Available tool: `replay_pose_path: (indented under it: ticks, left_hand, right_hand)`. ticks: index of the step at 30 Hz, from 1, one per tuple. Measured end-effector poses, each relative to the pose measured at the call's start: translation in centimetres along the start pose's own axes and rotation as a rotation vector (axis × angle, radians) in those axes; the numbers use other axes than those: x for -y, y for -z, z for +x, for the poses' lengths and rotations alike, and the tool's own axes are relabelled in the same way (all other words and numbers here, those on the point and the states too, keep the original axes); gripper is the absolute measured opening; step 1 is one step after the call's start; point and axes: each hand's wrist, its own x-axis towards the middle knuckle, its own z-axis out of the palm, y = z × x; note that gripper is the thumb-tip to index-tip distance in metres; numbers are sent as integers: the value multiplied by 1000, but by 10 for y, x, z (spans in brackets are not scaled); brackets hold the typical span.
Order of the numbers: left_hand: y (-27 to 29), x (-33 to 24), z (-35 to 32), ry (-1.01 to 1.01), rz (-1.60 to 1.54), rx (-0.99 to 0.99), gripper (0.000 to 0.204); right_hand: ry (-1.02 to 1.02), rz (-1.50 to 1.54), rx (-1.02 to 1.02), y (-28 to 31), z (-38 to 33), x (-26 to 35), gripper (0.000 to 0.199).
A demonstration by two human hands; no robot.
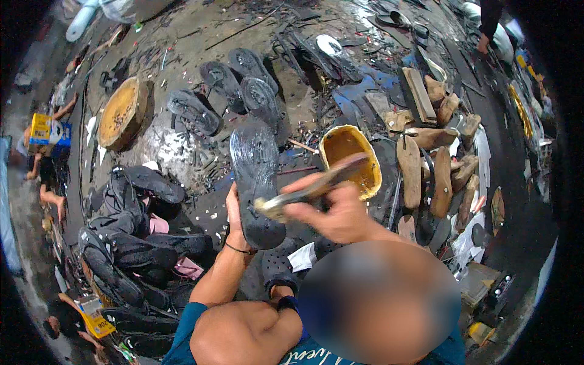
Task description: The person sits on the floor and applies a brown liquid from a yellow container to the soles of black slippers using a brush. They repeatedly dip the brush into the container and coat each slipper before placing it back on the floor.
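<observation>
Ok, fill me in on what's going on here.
A person holds a black sandal sole up in the left hand. The right hand grips a brush, its bristles at the sole's nearer half. The farther half looks glossy, the nearer end duller. A yellow-rimmed tub, amber inside, sits just beyond the right hand. Black sandals are heaped on the left, and wooden shoe lasts lie on the right.

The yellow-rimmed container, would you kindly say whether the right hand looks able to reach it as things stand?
Probably yes: the container stands open near the right hand, with only that hand's brush crossing over it in view.
</observation>
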Motion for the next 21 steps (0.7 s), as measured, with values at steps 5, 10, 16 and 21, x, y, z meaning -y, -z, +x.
replay_pose_path:
  ticks: [5,10,16,21]
  left_hand:
    - [-32,-1,-9,81,-57,122,46]
    - [-12,-30,-3,-286,76,231,55]
    - [6,-35,15,-122,-150,271,52]
    - [-27,-3,3,-168,106,40,53]
  right_hand:
    - [441,-294,-70,-17,46,8,35]
    - [608,-256,296,-19,-8,3,42]
    - [443,-238,20,-31,-22,-2,39]
    - [688,-269,205,-26,10,24,58]
